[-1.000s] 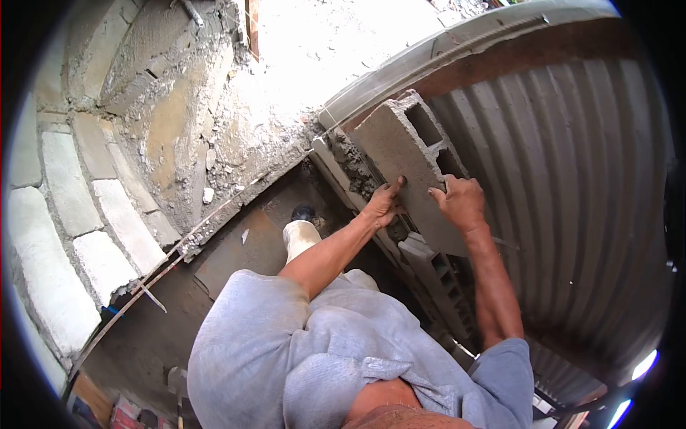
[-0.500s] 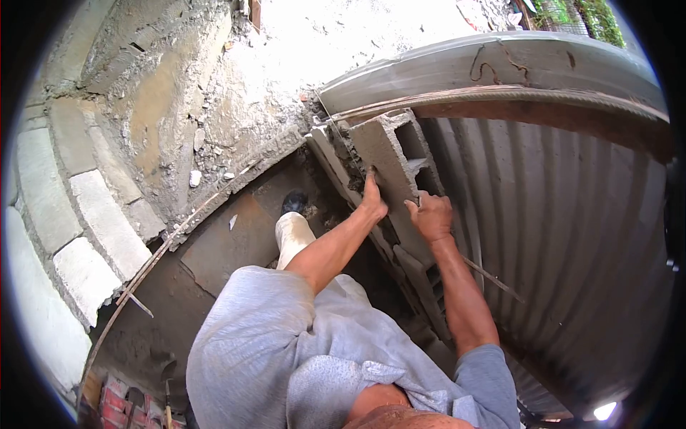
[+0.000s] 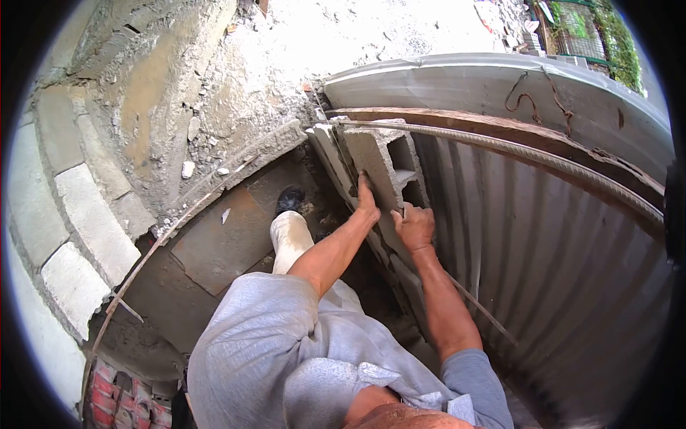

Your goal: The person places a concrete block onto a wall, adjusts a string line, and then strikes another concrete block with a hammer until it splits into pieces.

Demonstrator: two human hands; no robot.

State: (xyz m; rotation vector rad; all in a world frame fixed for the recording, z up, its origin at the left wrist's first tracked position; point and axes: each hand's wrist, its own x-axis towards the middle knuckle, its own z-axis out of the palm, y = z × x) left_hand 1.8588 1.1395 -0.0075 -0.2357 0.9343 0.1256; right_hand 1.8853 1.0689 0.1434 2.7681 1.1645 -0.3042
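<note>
Two hands (image 3: 414, 227) hold one concrete block (image 3: 371, 159), two hollows (image 3: 401, 154) showing.

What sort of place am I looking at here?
Probably a building site: there's a grey, rectangular hollow concrete block being handled, mortared rows of pale, rectangular masonry blocks, and a grey corrugated sheet, seemingly metal.

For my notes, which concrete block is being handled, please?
The hollow block beside the corrugated sheet; unlike the others, left hand and right hand touch it.
</note>
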